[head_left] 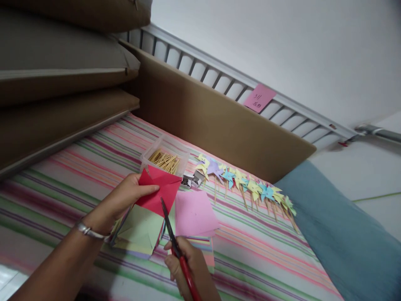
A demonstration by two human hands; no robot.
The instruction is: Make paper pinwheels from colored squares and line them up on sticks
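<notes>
My left hand [133, 190] pinches a red square of paper [159, 184] along its left side, thumb on top. Cuts show near the paper's upper corners. In my right hand [191, 259] is a pair of scissors [171, 230] with red handles, the dark blades pointing up at the paper's lower part. Whether the blades touch the paper I cannot tell. Below the red sheet lies a stack of green paper squares [138, 228]. Pink paper squares [196, 213] lie to the right, over a striped multicoloured stack [203, 246].
Behind the paper stands a clear plastic box [150, 152] of thin wooden sticks [166, 161], with small metallic pieces [192, 179] beside it. Several paper pinwheels [241, 179] lie in a row to the right. A brown board [213, 113] leans against the radiator [200, 69]; large cushions [62, 71] are stacked left.
</notes>
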